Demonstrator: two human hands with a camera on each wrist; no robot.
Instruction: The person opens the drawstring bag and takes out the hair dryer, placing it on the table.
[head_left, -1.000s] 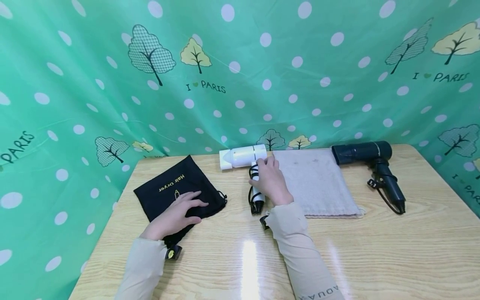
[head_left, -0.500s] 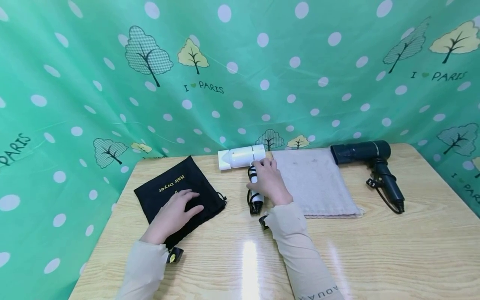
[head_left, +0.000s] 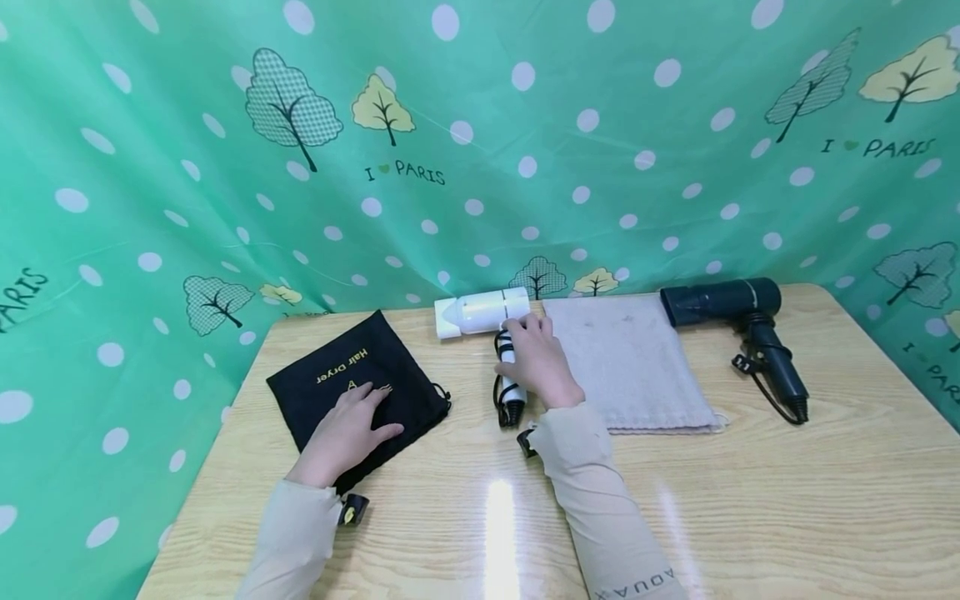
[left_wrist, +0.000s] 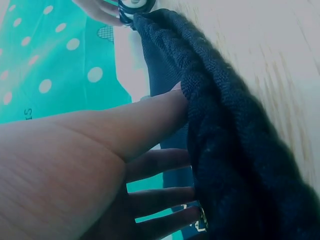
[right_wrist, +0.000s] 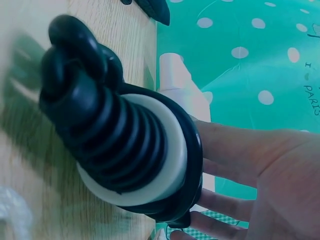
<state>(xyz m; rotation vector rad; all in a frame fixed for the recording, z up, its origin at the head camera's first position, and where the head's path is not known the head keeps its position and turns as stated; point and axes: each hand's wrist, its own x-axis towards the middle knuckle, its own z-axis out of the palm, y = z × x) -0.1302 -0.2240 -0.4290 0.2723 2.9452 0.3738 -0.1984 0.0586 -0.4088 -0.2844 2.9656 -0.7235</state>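
Note:
On the left of the table lies a black drawstring pouch [head_left: 397, 367] with yellow "Hair Dryer" lettering. My left hand [head_left: 345, 437] rests over its lower part, fingers spread and thumb to the right. In the left wrist view, the thumb and fingertips meet the pouch's dark gathered cloth [left_wrist: 215, 115]. A white hair dryer [head_left: 480, 312] lies at the table's middle back, its black cord wound round the handle. My right hand [head_left: 542, 358] rests over that handle with loosely extended fingers. In the right wrist view, the black ribbed cord end [right_wrist: 120, 135] partly hides the fingers.
A light grey cloth pouch [head_left: 630, 367] lies flat just right of the white dryer. Farther right lies a black hair dryer [head_left: 720, 302] with its cord and plug. A green dotted curtain [head_left: 480, 167] hangs behind the wooden table [head_left: 450, 517].
My left hand has drawn back slightly to the left over the black pouch, and its fingers reach less far right. My right hand has stayed almost still at the white dryer's handle.

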